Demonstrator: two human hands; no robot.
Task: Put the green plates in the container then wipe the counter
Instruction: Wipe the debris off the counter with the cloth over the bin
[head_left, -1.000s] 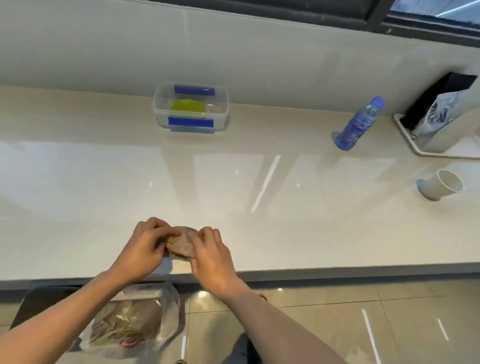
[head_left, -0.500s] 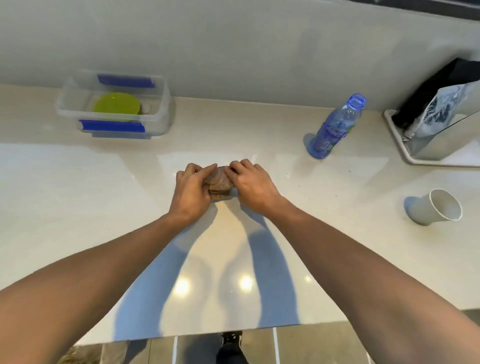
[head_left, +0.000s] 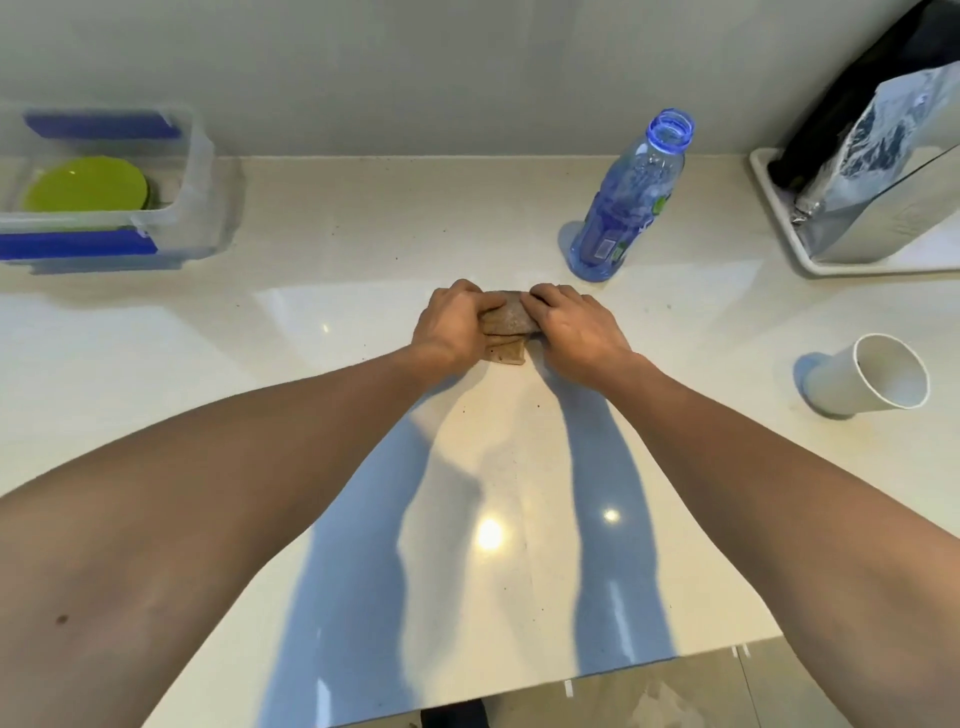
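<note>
Both hands press a folded brown cloth (head_left: 506, 325) flat to the counter (head_left: 363, 415): left hand (head_left: 451, 325) and right hand (head_left: 574, 327) curl their fingers over its two ends. It looks soft and light, likely to bunch, so holding both edges suits wiping. Beyond the cloth to the left, green plates (head_left: 85, 184), seemingly stacked, lie inside the clear container (head_left: 200, 156)

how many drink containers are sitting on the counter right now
2. A blue plastic bottle stands uncapped near the back wall, right of the hands. A white paper cup stands further right, nearer the front edge. No others show.
</note>
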